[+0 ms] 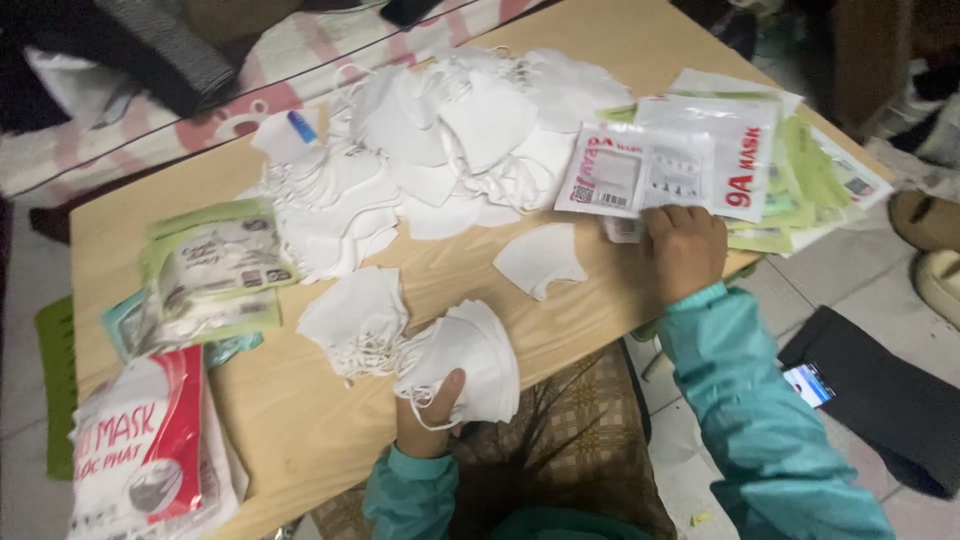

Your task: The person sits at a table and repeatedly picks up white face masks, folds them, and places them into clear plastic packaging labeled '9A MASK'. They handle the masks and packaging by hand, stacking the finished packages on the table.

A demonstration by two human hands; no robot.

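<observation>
hands sorting white face masks and packets on a wooden worktop [300, 420]

the left hand [430, 420], low centre, closes its grip around a small stack of folded white fabric masks [470, 360]; the right hand [685, 250], centre right, presses curled fingers on a flat white-and-red plastic packet [660, 170] lying lengthwise just above it, nearer this hand; a loose mask pile [450, 140] sits upper centre.

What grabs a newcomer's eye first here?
The big heap of white masks at the far middle of the wooden table. Then the left hand holding a small stack of masks at the near edge, and the right hand on a red-and-white pouch at right.
</observation>
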